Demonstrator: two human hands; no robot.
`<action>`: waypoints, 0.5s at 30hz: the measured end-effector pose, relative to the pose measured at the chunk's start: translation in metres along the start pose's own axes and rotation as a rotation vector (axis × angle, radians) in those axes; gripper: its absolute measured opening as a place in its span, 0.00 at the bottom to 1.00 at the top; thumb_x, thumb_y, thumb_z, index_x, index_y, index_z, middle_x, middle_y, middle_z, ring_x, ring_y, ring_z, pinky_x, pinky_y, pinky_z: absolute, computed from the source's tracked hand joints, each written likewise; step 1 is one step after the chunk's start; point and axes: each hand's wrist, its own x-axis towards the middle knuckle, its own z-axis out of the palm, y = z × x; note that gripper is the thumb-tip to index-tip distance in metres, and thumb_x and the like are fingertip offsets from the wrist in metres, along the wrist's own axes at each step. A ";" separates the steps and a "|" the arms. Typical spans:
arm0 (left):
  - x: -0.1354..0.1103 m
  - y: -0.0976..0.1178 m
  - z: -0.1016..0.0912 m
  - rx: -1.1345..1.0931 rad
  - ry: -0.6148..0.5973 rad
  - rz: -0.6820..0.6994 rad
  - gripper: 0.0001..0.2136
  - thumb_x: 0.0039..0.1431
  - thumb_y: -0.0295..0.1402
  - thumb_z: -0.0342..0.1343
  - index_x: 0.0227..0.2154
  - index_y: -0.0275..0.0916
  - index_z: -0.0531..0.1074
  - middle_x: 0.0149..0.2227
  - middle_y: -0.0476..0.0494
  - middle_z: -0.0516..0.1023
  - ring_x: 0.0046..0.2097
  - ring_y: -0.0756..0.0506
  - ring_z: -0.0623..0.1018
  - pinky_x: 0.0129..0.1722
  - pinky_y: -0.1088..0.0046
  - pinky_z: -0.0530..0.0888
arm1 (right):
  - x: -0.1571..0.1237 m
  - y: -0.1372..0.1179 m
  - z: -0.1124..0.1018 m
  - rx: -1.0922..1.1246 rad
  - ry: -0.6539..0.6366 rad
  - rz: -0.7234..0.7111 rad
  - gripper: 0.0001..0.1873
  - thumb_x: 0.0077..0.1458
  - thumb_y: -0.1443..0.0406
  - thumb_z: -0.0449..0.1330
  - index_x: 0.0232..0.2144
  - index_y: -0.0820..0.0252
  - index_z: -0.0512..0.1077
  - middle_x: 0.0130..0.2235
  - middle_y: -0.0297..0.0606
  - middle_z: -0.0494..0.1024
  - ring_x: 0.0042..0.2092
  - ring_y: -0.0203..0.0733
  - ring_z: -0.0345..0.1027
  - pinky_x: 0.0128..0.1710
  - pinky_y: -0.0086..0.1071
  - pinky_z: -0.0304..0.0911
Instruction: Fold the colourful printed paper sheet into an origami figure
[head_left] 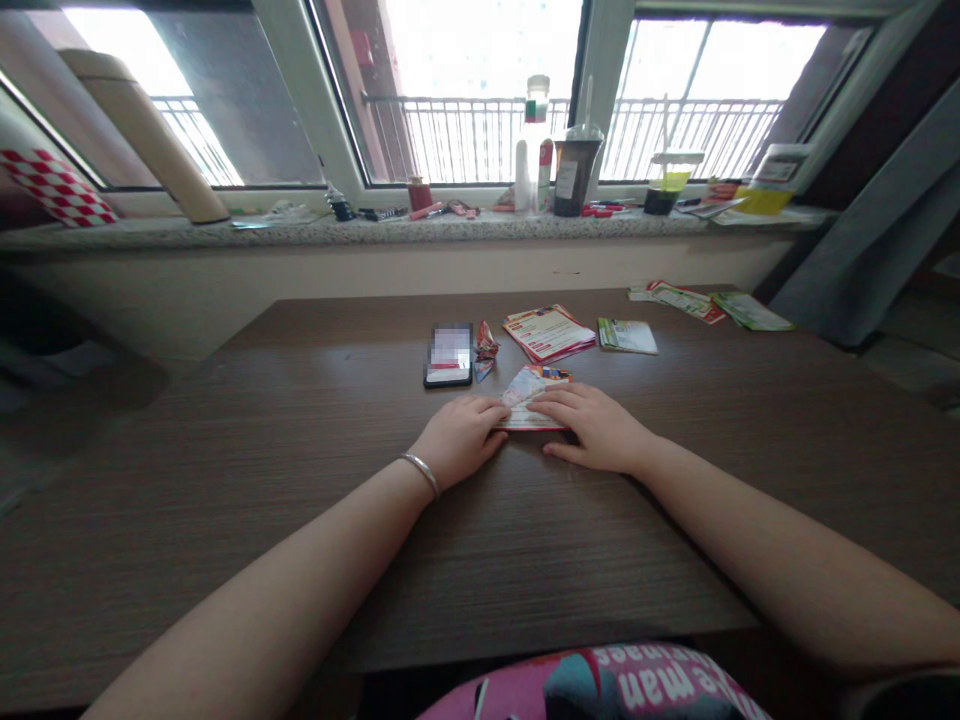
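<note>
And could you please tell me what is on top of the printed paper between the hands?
Parts of the left hand and right hand rest on the printed paper. The areas they cover, and whatever lies beneath the paper, cannot be seen.

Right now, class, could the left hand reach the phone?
Probably yes: the phone lies just beyond the left hand, with nothing visible between them, though that hand is touching the printed paper.

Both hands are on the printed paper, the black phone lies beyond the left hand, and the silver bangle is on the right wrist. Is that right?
Not quite: the head view shows the silver bangle on the left wrist. Both hands, left and right, are on the printed paper, and the black phone lies beyond the left hand.
</note>
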 end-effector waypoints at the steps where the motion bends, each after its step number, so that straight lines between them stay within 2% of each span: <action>1: 0.000 0.000 0.000 -0.003 0.002 0.015 0.12 0.61 0.33 0.49 0.46 0.38 0.71 0.47 0.40 0.75 0.49 0.43 0.73 0.52 0.63 0.69 | 0.000 0.000 0.000 0.002 0.003 -0.013 0.26 0.55 0.54 0.56 0.54 0.58 0.66 0.55 0.43 0.70 0.57 0.49 0.59 0.57 0.45 0.53; 4: 0.001 0.000 -0.001 -0.023 0.006 0.037 0.12 0.62 0.32 0.48 0.45 0.38 0.71 0.48 0.41 0.74 0.49 0.43 0.73 0.52 0.63 0.69 | 0.001 0.003 0.001 0.009 -0.001 -0.051 0.19 0.58 0.57 0.54 0.49 0.56 0.72 0.50 0.41 0.74 0.53 0.47 0.64 0.54 0.43 0.58; 8: 0.001 0.000 -0.001 -0.042 -0.024 0.071 0.13 0.61 0.33 0.49 0.47 0.38 0.71 0.51 0.41 0.73 0.51 0.43 0.71 0.54 0.63 0.67 | 0.001 0.004 0.003 0.021 -0.021 -0.069 0.15 0.61 0.59 0.51 0.41 0.55 0.76 0.44 0.39 0.78 0.47 0.44 0.68 0.50 0.38 0.60; 15: 0.000 -0.002 0.002 -0.021 -0.121 0.120 0.20 0.62 0.37 0.49 0.56 0.40 0.62 0.60 0.43 0.63 0.60 0.41 0.63 0.60 0.62 0.60 | 0.000 0.003 0.001 -0.026 -0.012 0.142 0.16 0.61 0.59 0.49 0.31 0.58 0.75 0.36 0.39 0.79 0.39 0.41 0.71 0.40 0.32 0.61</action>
